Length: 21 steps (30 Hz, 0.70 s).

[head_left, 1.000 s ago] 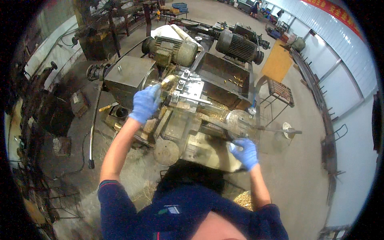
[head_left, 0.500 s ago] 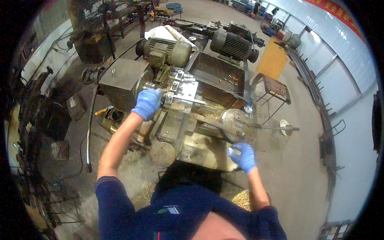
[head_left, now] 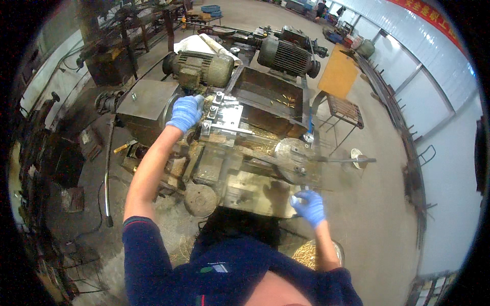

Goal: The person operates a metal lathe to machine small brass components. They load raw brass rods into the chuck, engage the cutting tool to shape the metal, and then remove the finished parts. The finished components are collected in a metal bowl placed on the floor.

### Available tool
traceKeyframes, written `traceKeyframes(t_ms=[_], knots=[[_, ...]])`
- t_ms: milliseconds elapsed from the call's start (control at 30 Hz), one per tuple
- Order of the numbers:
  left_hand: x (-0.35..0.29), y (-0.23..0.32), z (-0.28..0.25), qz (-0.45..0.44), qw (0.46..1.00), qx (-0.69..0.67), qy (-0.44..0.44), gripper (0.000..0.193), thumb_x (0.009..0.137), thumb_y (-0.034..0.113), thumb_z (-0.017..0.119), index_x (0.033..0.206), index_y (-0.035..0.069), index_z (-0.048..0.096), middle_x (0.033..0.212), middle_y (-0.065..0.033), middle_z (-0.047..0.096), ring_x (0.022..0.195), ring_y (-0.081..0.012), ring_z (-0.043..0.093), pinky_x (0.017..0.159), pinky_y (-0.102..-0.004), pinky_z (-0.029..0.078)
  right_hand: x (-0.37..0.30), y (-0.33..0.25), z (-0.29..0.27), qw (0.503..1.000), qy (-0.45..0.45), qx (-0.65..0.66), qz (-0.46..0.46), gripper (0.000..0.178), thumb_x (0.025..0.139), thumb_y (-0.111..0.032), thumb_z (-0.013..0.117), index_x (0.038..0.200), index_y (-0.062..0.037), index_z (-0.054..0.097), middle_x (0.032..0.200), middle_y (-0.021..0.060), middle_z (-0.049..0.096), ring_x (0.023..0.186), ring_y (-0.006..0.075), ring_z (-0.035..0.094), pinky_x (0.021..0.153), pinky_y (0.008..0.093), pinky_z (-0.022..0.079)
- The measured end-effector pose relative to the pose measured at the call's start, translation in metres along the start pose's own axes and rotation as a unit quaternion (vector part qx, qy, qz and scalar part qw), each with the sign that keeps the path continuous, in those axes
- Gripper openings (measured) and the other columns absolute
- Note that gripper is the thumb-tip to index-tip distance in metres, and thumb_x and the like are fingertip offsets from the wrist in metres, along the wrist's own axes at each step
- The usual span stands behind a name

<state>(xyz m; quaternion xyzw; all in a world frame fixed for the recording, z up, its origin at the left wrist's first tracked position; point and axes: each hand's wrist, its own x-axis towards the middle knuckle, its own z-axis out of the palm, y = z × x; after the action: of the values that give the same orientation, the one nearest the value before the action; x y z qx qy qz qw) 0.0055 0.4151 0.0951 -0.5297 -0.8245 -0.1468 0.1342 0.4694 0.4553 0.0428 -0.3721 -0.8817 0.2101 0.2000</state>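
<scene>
My left hand (head_left: 185,113), in a blue glove, is closed beside the lathe's chuck (head_left: 170,108) at the spindle housing. Its fingertips lie just left of the tool block (head_left: 224,116), which has several clamping bolts. Whatever they hold is hidden. At the machine's right front, my right hand (head_left: 310,207), also gloved in blue, has its fingers curled in a pinch around a small pale thing (head_left: 294,201) that I cannot name; it may be a glove tip. This hand hovers by the edge of the pale metal plate (head_left: 250,193). A round handwheel disc (head_left: 291,159) sits beyond it.
A metal trough (head_left: 270,92) behind the tool block holds a few brass pieces. A basin of brass parts (head_left: 306,253) stands below my right forearm. Two motors (head_left: 204,69) sit at the back. A long lever (head_left: 108,178) rises at left; a rod (head_left: 347,160) juts right.
My left hand has moved away from me along the chuck, toward the far side of the tool block. The right hand stays nearly in place. The whole view has shifted slightly.
</scene>
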Motion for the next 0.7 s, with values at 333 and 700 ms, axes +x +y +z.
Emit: traceKeyframes(t_ms=[333, 700], knots=[[0.005, -0.002, -0.007, 0.019, 0.999, 0.022, -0.036, 0.016, 0.076, 0.022, 0.058, 0.088, 0.012, 0.063, 0.080, -0.0160, 0.062, 0.076, -0.0337, 0.060, 0.068, -0.0441, 0.048, -0.007, 0.001, -0.007, 1.000, 0.007, -0.003, 0.020, 0.033, 0.072, -0.038, 0.067, 0.076, -0.0046, 0.067, 0.076, 0.0145, 0.064, 0.072, 0.0312, 0.061, 0.070, 0.0383, 0.047], [-0.038, -0.042, -0.071, -0.026, 0.962, -0.069, 0.263, 0.034, 0.073, 0.017, 0.063, 0.107, 0.013, 0.060, 0.095, -0.0120, 0.063, 0.084, -0.0306, 0.060, 0.071, -0.0381, 0.048, -0.040, 0.015, -0.011, 0.993, 0.045, -0.014, 0.108, 0.037, 0.071, -0.040, 0.068, 0.080, -0.0036, 0.068, 0.078, 0.0178, 0.063, 0.074, 0.0330, 0.061, 0.070, 0.0389, 0.048]])
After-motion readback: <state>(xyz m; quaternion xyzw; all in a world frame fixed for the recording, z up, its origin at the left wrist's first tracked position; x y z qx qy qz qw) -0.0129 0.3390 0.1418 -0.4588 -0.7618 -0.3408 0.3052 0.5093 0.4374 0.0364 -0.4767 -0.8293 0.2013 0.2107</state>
